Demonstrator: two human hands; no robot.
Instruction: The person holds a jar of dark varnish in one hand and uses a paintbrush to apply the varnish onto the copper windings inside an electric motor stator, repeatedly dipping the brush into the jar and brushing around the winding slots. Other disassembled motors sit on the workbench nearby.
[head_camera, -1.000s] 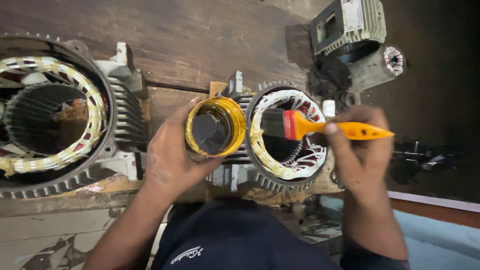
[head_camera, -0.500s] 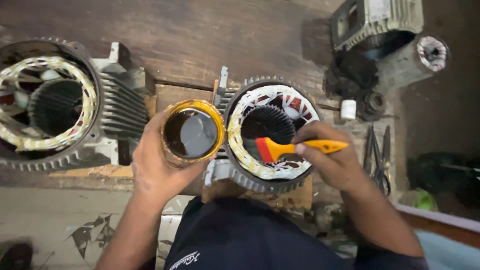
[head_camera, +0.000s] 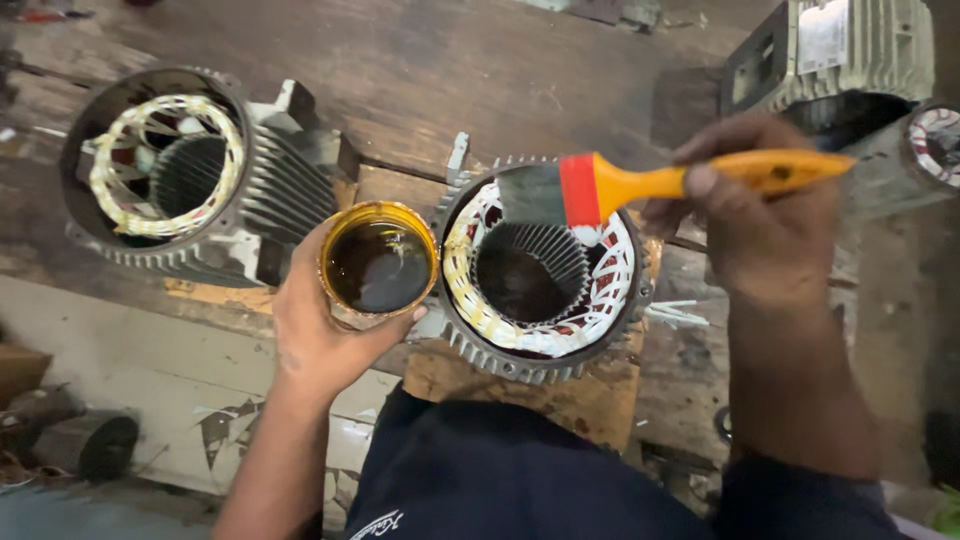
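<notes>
Right now the right hand (head_camera: 760, 215) is gripping a paintbrush (head_camera: 655, 185) by its orange handle. The brush is lying sideways, with its dark bristles and red band hanging over the top rim of a round motor shell (head_camera: 540, 270). I cannot tell if the bristles are touching the wires or just floating above them.

The motor shell is standing open end up on a small wooden block (head_camera: 560, 395), near the front edge of the wooden bench (head_camera: 420, 70). Inside it, white and yellow wire coils are running around in a ring, and there is a dark hole in the middle with thin metal ribs.

The left hand (head_camera: 320, 335) is wrapping its fingers around a small yellow tin (head_camera: 378, 262). The tin is open and is holding a dark, shiny liquid. It is sitting just beside the motor shell, on its left side, and looks like it is touching it.

Farther left, near the left edge of the bench, a bigger motor shell (head_camera: 180, 175) is resting with its own ring of yellowish coils showing. At the far right corner, a grey motor body (head_camera: 850, 55) with fins is sitting, and a round part (head_camera: 935, 135) with red and white wires is peeking in beside it.

At the bottom, the person's dark blue clothing (head_camera: 520, 470) is showing.
</notes>
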